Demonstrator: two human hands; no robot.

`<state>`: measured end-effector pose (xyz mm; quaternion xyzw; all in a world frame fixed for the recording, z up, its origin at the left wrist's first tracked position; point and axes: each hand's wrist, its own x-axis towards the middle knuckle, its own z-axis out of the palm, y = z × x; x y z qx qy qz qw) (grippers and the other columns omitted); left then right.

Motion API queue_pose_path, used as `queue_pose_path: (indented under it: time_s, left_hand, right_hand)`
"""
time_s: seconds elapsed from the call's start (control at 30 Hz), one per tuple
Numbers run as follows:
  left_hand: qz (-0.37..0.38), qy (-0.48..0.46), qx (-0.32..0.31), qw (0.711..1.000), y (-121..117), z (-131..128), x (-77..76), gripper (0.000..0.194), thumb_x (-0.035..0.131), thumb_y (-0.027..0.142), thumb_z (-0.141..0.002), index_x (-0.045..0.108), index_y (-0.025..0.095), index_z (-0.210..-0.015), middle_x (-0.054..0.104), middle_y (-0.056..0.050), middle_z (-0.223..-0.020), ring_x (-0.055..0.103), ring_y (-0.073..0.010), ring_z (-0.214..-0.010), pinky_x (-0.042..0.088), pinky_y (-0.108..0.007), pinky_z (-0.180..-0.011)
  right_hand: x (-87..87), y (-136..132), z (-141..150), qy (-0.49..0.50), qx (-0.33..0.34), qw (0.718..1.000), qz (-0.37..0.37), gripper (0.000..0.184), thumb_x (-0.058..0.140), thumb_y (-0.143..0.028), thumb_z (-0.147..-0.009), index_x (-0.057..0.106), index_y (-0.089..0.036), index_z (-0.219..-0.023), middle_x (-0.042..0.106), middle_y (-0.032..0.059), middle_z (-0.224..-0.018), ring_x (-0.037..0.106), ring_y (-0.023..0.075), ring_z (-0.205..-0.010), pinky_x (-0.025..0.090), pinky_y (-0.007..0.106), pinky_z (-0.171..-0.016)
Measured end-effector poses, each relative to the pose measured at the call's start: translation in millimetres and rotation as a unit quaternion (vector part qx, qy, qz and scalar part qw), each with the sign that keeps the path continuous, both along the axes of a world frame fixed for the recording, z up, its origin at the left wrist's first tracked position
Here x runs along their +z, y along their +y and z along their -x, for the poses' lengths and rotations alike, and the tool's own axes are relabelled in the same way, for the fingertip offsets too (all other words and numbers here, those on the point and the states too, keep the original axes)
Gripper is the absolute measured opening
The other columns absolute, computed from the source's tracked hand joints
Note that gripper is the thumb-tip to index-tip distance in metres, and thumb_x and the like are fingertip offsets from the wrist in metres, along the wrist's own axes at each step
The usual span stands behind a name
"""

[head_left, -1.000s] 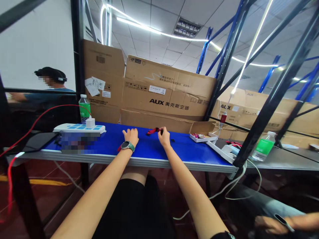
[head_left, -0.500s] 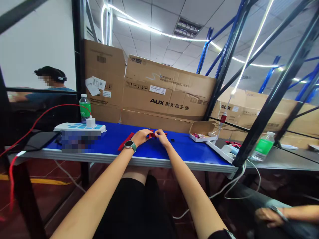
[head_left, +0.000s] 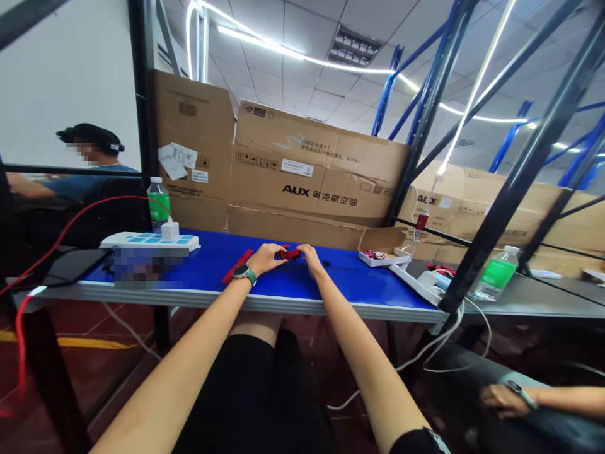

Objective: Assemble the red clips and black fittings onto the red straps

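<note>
A red strap with a black part [head_left: 292, 255] is stretched between my two hands, just above the blue tabletop. My left hand [head_left: 265, 258], with a watch on its wrist, pinches the left end between thumb and fingers. On the right end, the fingertips of my right hand [head_left: 309, 257] are closed. Flat on the table beside my left wrist lies a red strip [head_left: 239, 265]; whether it joins the held strap is hidden. A small black piece [head_left: 326, 263] rests just right of my right hand.
A power strip [head_left: 146, 241] with a white plug and a green-labelled bottle [head_left: 158, 205] stand at the left. To the right sits an open small box [head_left: 384, 257] of small items. Cardboard [head_left: 321, 176] walls the back. Another person's hand [head_left: 505, 400] shows at lower right.
My left hand lifted off the table and moved right to take the strap's other end. The strap, earlier in my right hand alone, is now between both hands. The red strip became uncovered.
</note>
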<state>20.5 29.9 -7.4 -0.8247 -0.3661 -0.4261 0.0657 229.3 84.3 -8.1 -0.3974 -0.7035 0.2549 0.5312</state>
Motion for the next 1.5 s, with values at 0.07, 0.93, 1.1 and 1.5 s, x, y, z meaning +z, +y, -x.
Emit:
queue_pose_path:
  time_s: [0.07,0.93,1.1,1.5]
  left_hand:
    - [0.000,0.014,-0.007,1.000,-1,0,0.2,0.029,0.074,0.032,-0.082,0.074,0.019,-0.108,0.077,-0.008,-0.106,0.071,-0.0234,-0.097,0.053,-0.033,-0.090]
    - [0.051,-0.113,0.011,0.992,-3,3,-0.9,0.028,0.072,0.031,-0.082,0.075,0.019,-0.108,0.076,-0.008,-0.106,0.070,-0.0237,-0.096,0.052,-0.035,-0.093]
    - [0.034,-0.106,0.065,0.992,-1,2,-1.4,0.018,0.066,0.034,-0.085,0.075,0.019,-0.089,0.076,-0.007,-0.090,0.069,-0.0229,-0.083,0.053,-0.034,-0.082]
    - [-0.134,-0.335,0.247,0.899,-13,14,15.4,0.010,0.045,0.022,-0.096,0.054,0.019,-0.095,0.062,-0.013,-0.098,0.060,-0.0275,-0.103,0.047,-0.042,-0.095]
  right_hand:
    - [-1.9,-1,1,-0.040,0.033,0.998,-0.018,0.031,0.058,-0.046,-0.082,0.065,-0.019,-0.068,0.068,0.0034,-0.081,0.061,0.0217,-0.092,0.047,0.031,-0.086]
    - [-2.8,-31,30,-0.315,-0.020,0.938,-0.146,0.036,0.064,-0.029,-0.091,0.064,-0.023,-0.126,0.069,0.0095,-0.123,0.060,0.0249,-0.116,0.042,0.038,-0.100]
    - [4.2,-39,26,-0.298,-0.045,0.940,-0.158,0.036,0.068,-0.035,-0.090,0.068,-0.024,-0.124,0.071,0.0079,-0.122,0.063,0.0238,-0.114,0.043,0.033,-0.098]
    - [13.8,-42,9,-0.336,-0.212,0.911,-0.108,0.031,0.065,-0.042,-0.092,0.070,-0.022,-0.115,0.071,0.0130,-0.110,0.063,0.0279,-0.108,0.038,0.037,-0.093]
